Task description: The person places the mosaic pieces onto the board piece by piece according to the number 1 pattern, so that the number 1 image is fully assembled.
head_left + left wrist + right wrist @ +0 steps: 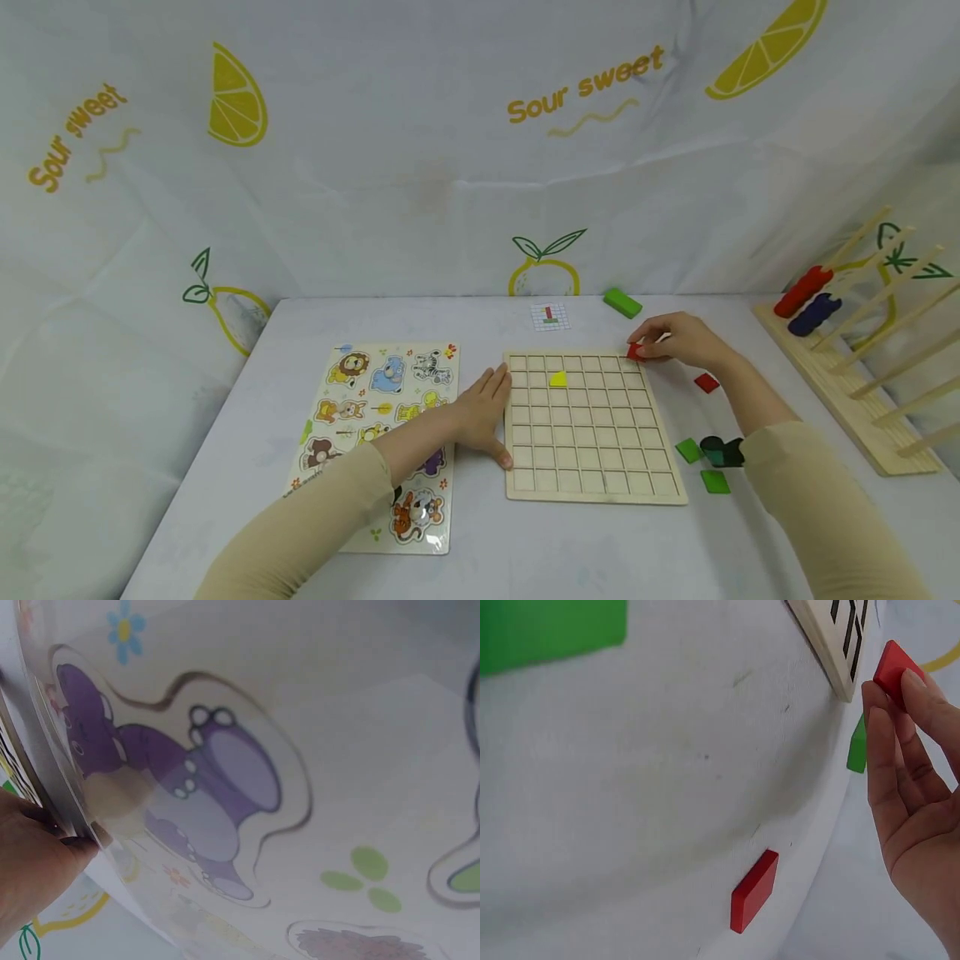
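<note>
A wooden grid board (pixel 592 479) lies on the table with a yellow tile (pixel 558 380) in its upper left part. My left hand (pixel 482 415) rests along the board's left edge, fingers straight and thumb spread toward me. Between thumb and fingers, my right hand (pixel 678 340) pinches a red square tile (pixel 894 673) at the board's far right corner. In the right wrist view, the pinched tile is raised in the fingertips. A second red tile (pixel 707 383) lies on the table, right of the board.
An animal puzzle board (pixel 382 492) lies left, partly under the left arm. Green tiles (pixel 715 482) and dark pieces (pixel 712 450) sit by the right sleeve. Behind are a pattern card (pixel 550 317) and a green block (pixel 622 302). A wooden peg rack (pixel 847 392) stands far right.
</note>
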Demonstrator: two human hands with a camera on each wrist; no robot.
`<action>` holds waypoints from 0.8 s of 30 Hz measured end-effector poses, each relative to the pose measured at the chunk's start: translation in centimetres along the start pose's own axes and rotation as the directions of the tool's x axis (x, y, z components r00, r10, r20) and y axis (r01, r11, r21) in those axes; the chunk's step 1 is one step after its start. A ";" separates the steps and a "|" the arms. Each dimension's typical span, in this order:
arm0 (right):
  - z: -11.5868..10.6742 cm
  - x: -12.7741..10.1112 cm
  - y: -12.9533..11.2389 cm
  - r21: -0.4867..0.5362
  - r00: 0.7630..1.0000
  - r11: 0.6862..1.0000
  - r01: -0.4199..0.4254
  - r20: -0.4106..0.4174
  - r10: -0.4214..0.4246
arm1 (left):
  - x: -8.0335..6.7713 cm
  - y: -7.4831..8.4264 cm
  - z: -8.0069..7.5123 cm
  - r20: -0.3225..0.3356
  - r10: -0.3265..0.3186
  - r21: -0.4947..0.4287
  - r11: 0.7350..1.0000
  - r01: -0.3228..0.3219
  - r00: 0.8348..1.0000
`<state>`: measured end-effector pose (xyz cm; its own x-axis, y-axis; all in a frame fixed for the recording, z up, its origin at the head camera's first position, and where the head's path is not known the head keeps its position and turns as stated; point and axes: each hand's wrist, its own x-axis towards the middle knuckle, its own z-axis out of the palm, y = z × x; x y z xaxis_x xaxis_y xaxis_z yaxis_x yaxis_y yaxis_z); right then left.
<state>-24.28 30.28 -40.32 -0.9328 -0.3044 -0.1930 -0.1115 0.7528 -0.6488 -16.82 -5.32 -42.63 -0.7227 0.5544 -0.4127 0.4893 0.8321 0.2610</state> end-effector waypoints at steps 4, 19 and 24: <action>0.7 0.2 -0.7 -0.012 0.999 0.999 0.034 0.019 -0.033 | 0.0 0.0 0.0 0.000 0.003 0.002 1.000 -0.003 1.000; 3.3 1.4 -3.9 -0.003 0.986 0.989 0.145 0.085 -0.145 | -0.2 0.2 -0.3 0.007 -0.002 -0.004 1.000 0.002 1.000; 4.4 1.9 -4.6 0.025 0.977 0.984 0.174 0.118 -0.176 | -0.2 0.2 -0.3 0.008 -0.003 -0.002 1.000 0.003 1.000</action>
<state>-24.05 23.67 -40.91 -0.8515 -0.4988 -0.1618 -0.2635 0.6737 -0.6904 -16.68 -5.28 -42.25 -0.7202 0.5520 -0.4202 0.4861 0.8337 0.2619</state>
